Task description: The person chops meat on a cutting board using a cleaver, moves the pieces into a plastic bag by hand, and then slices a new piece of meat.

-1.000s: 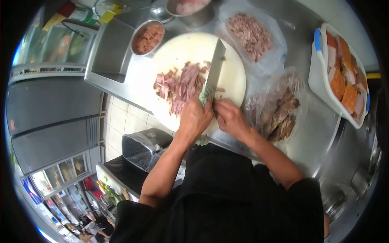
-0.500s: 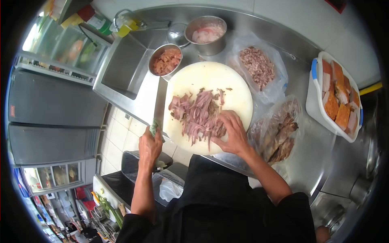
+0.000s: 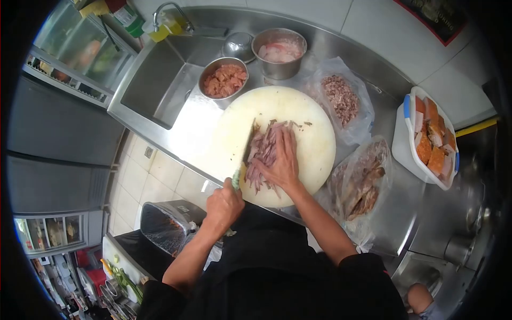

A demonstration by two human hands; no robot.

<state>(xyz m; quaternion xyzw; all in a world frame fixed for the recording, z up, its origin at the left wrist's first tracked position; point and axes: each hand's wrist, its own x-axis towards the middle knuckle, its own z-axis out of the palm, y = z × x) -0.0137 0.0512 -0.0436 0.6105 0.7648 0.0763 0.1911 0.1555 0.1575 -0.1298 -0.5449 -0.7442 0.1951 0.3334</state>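
My left hand (image 3: 225, 205) grips the green-wrapped handle of a knife (image 3: 247, 144). The knife's blade stands along the left side of a heap of sliced meat strips (image 3: 260, 156), seen nearly edge-on. On top of the heap lies my right hand (image 3: 284, 169), its fingers stretched out and its thumb spread toward the blade. Both the meat and the blade are on a round, pale cutting board (image 3: 316, 144). A few dark scraps are scattered on the board's far part.
Behind the board stand metal bowls of orange-pink meat pieces (image 3: 225, 81) and pale meat (image 3: 280, 52). To the right lie bags of diced meat (image 3: 340, 98) and larger browned pieces (image 3: 362, 186), then a white tub (image 3: 424, 168) of roasted slabs. A sink (image 3: 154, 93) is at left.
My left hand has brought the knife up and right onto the board beside the meat. My right hand has moved left from the heap's edge to lie flat on it. The strips are gathered tighter.
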